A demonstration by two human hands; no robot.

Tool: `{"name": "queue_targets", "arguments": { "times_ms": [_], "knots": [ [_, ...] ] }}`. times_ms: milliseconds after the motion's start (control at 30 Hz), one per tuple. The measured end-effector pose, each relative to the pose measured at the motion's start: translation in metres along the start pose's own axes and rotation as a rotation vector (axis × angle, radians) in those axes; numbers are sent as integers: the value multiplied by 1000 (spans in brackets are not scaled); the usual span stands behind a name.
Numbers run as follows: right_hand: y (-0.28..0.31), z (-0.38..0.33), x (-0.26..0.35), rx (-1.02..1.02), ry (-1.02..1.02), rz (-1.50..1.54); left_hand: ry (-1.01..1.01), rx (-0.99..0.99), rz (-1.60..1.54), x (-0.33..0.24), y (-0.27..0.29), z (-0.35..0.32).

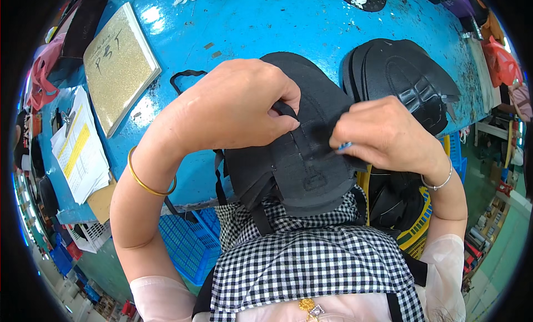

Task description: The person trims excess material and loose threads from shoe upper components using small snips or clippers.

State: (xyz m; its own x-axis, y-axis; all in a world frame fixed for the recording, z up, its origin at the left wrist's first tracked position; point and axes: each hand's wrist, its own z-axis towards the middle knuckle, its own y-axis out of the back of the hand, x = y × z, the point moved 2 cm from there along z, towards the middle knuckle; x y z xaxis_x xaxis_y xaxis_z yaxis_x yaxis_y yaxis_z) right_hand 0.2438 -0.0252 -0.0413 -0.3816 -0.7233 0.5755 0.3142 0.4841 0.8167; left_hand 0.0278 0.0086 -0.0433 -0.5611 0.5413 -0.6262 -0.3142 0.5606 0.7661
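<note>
A flat, round-ended black panel with stitched lines rests at the table's near edge, overhanging toward my checked apron. My left hand is closed over its left side, pinching a narrow black strap between thumb and fingers. On the panel's right side my right hand is closed. From its fingertips pokes a small blue tip; the rest of that item is hidden in the fingers. A thin black cord loops out behind my left wrist.
Several similar black panels are stacked at the right. A gold glittery notebook and clipped papers lie on the blue table at the left. Below its edge are a blue crate and a yellow basket holding black pieces.
</note>
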Motion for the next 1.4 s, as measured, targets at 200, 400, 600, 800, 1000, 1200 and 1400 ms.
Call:
{"name": "queue_targets", "arguments": {
  "times_ms": [200,400,600,800,1000,1200,1400],
  "knots": [
    [-5,11,8,-94,-56,-277,-26,-39,19,-2,-1,1],
    [4,14,9,-134,-161,-204,-30,34,-45,2,2,-1],
    [5,14,1,-118,-270,-153,-63,8,-76,6,0,0],
    [5,20,-5,-117,-282,-109,-42,-60,-169,8,2,-5],
    [13,12,29,-174,-247,-41,212,-243,-413,12,10,-26],
    [3,21,10,-368,-331,122,-111,-282,-267,-38,-11,-53],
    [-14,31,13,-141,-409,90,-82,-380,171,-61,-70,-72]
  ]
}}
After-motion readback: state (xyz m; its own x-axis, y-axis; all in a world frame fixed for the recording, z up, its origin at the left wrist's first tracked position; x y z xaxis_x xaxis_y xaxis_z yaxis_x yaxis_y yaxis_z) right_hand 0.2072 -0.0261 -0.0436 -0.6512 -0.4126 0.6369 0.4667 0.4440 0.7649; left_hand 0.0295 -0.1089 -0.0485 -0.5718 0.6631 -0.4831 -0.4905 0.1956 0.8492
